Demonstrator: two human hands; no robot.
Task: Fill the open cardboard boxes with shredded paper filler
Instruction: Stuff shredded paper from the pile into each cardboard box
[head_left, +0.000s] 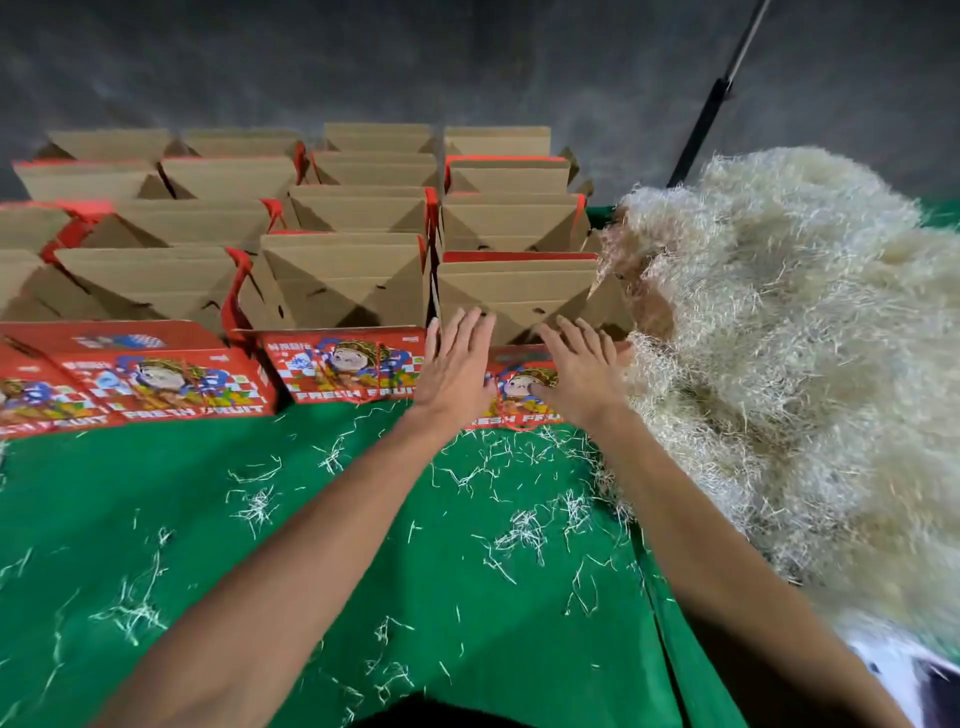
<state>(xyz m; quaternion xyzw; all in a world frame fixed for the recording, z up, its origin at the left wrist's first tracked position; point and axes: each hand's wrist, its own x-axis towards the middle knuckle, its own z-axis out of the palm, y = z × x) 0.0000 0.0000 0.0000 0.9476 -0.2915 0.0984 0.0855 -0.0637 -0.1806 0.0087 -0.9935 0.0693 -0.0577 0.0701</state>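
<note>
Several open cardboard boxes with red printed fronts stand in rows on a green table cloth (208, 519). The nearest right box (514, 301) shows a bare brown inside with no filler. My left hand (457, 364) and my right hand (576, 369) reach side by side over its front wall, fingers straight, palms down, holding nothing. Whether they touch the box rim I cannot tell. A big heap of pale shredded paper (789, 353) lies just to the right of that box and of my right hand.
More open boxes (343, 275) fill the left and back of the table, all without filler. Loose paper shreds (519, 530) are scattered on the cloth near me. A dark pole (701, 130) leans behind the heap. A grey wall stands behind.
</note>
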